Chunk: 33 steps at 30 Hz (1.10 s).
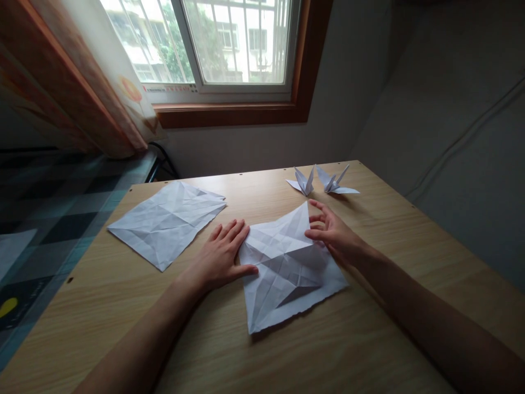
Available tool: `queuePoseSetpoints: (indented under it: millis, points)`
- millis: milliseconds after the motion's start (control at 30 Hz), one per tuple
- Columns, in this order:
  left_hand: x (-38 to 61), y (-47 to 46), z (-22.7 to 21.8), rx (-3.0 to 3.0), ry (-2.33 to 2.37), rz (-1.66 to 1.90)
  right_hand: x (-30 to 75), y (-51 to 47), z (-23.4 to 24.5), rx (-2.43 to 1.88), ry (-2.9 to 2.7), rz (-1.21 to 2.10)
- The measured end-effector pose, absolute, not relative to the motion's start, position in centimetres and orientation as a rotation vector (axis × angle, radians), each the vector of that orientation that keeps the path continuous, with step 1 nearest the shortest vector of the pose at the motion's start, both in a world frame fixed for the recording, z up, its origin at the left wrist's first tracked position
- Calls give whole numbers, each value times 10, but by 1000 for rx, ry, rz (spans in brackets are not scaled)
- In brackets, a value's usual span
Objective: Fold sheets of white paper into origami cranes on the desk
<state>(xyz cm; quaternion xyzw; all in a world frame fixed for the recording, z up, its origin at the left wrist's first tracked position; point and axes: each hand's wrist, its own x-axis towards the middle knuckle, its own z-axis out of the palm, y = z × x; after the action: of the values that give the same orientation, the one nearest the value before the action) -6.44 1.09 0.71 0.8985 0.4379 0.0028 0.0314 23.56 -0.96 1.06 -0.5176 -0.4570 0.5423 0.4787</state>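
Leftmost, an orange curtain [90,71] hangs above a dark checked cloth [69,189]. Next, a first creased white paper [168,219] lies on the wooden table [192,350]. Just beside it, the left hand [219,254] is palm down with fingers extended, grasping nothing, its thumb and fingertips against the left edge of a second creased white paper [273,265]. That paper lies between both hands, its middle buckled upward. Beyond it stand two folded paper birds [304,185]. The right hand [334,232] curls loosely at the paper's far right corner, thumb and forefinger apart; whether it pinches the edge cannot be told.
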Motion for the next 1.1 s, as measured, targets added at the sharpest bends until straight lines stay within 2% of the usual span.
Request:
queuePoseSetpoints:
  millis: [67, 167, 267, 333, 433, 567, 667, 767, 900, 1100]
  points:
    - [-64, 11, 7, 2774, 1349, 7, 234, -9, 11, -1270, -982, 1311]
    - [-65, 11, 6, 2782, 1342, 28, 234, -11, 14, -1254, -856, 1502]
    - [-66, 13, 4, 2788, 1346, 85, 234, -13, 18, -1166, -876, 1673]
    - [-67, 13, 2, 2774, 1345, 129, 233, -15, 21, -1127, -936, 1668]
    - [-66, 14, -2, 2680, 1340, 231, 230, -18, 27, -1147, -1058, 1477]
    - [-62, 14, -5, 2381, 1265, 595, 227, -27, 43, -1152, -1248, 936]
    - [-57, 13, -1, 2071, 1082, 941, 224, -39, 61, -998, -1378, 412]
    - [-53, 9, 13, 1902, 886, 1214, 220, -50, 75, -707, -1663, 102]
    - [-57, 10, 32, 1941, 844, 1399, 223, -52, 67, -608, -1795, -29]
    - [-70, 18, 26, 2345, 801, 1117, 234, -31, 19, -559, -2127, 126]
